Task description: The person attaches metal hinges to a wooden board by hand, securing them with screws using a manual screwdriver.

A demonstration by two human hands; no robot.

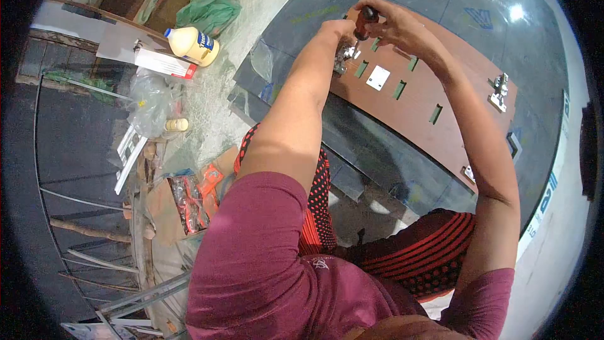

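My right hand (399,25) is closed round the dark and reddish handle of a screwdriver (367,20), which points down at the upper left edge of a brown board (418,123). Close beside it, my left hand (340,29) is bent at that same edge. Its fingers are closed and mostly hidden, so what they grip does not show. Just below both hands sits a metal hinge (346,55). More hinges lie near the right edge, one (499,92) in full view and another (469,174) partly behind my right arm. A white plate (377,78) lies mid-board among several green-edged slots (399,90).
Dark sheeting (302,38) spreads under the board. To the left on the floor stand a cream bottle with a blue cap (194,46), a green plastic bag (209,14), a clear bag (150,104), a small bottle (177,124) and red packets (192,201). Metal frames (151,296) lie lower left.
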